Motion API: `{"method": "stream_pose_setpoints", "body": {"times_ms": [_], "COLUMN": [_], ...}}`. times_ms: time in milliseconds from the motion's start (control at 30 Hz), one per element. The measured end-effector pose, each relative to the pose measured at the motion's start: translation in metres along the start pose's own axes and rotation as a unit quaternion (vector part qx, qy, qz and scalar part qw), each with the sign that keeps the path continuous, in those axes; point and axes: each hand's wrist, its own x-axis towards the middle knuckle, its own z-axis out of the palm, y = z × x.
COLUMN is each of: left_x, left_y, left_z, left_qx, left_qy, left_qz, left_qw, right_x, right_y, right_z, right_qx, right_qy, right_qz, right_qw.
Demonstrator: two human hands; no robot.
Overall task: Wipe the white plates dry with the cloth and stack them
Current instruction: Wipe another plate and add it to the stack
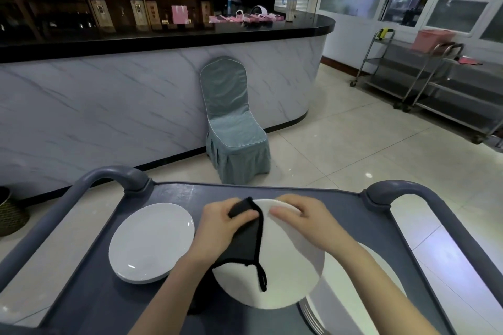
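A white plate (285, 275) is held tilted above the grey cart top (92, 296). My right hand (304, 221) grips its far rim, thumb on the face. My left hand (220, 223) grips a black cloth (242, 242) and holds it against the plate's left side; a loop of the cloth hangs down over the plate. To the left, a short stack of white plates (151, 239) lies on the cart. Under my right forearm sits another stack of white plates (364, 280), partly hidden.
The cart has grey tube handles at the far left (109, 174) and far right (402, 189). Beyond it stand a covered chair (231, 122), a marble-fronted bar counter (109, 106) and steel trolleys (435, 81) at the right wall.
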Motion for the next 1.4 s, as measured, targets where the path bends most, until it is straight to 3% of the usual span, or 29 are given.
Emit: {"method": "stream_pose_setpoints", "body": {"times_ms": [67, 133, 233, 333, 400, 533, 667, 733, 800, 933, 1033, 1133, 1200, 1233, 1300, 1400], "left_x": [0.003, 0.002, -0.003, -0.012, -0.017, -0.018, -0.011, -0.006, 0.0, 0.0, -0.01, -0.021, -0.024, -0.022, -0.015, -0.003], "left_y": [0.003, 0.004, -0.001, -0.005, -0.01, -0.018, -0.008, 0.001, 0.007, 0.007, -0.002, -0.006, -0.006, -0.006, -0.011, -0.015], "left_z": [0.003, 0.002, 0.0, 0.014, 0.022, 0.014, 0.0, -0.001, -0.001, -0.003, 0.01, 0.038, 0.044, 0.04, 0.027, 0.006], "left_qx": [0.014, -0.007, -0.101, -0.245, -0.272, -0.224, -0.095, -0.029, 0.011, -0.073, -0.193, -0.29, -0.321, -0.328, -0.326, -0.31], "left_qy": [-0.032, -0.023, 0.083, 0.183, 0.223, 0.215, 0.107, 0.023, -0.023, 0.036, 0.164, 0.275, 0.283, 0.274, 0.255, 0.233], "left_qz": [0.023, 0.013, -0.064, -0.188, -0.234, -0.236, -0.103, -0.033, 0.005, -0.045, -0.163, -0.258, -0.271, -0.271, -0.271, -0.265], "left_qw": [0.999, 1.0, 0.989, 0.934, 0.906, 0.921, 0.984, 0.999, 1.0, 0.996, 0.954, 0.88, 0.862, 0.862, 0.869, 0.883], "right_x": [0.001, -0.002, -0.009, -0.014, -0.018, -0.021, -0.006, 0.002, 0.003, -0.001, -0.005, -0.007, -0.01, -0.013, -0.02, -0.036], "right_y": [0.0, 0.004, 0.009, 0.008, 0.007, 0.016, 0.013, 0.007, 0.005, 0.004, 0.001, -0.005, -0.004, -0.001, 0.007, 0.022], "right_z": [0.007, 0.006, 0.007, 0.026, 0.038, 0.022, -0.005, -0.003, 0.002, -0.002, 0.014, 0.053, 0.067, 0.069, 0.064, 0.048], "right_qx": [-0.052, -0.035, 0.114, 0.345, 0.412, 0.262, 0.049, -0.043, -0.054, 0.026, 0.173, 0.392, 0.42, 0.414, 0.351, 0.201], "right_qy": [-0.007, 0.021, 0.143, 0.274, 0.275, 0.197, 0.079, 0.016, -0.004, 0.102, 0.251, 0.393, 0.413, 0.398, 0.336, 0.236], "right_qz": [-0.034, -0.04, 0.026, 0.133, 0.176, 0.132, 0.028, -0.003, -0.039, -0.02, 0.094, 0.195, 0.219, 0.216, 0.188, 0.062], "right_qw": [0.998, 0.998, 0.983, 0.888, 0.85, 0.936, 0.995, 0.999, 0.998, 0.994, 0.948, 0.809, 0.778, 0.79, 0.854, 0.949]}}
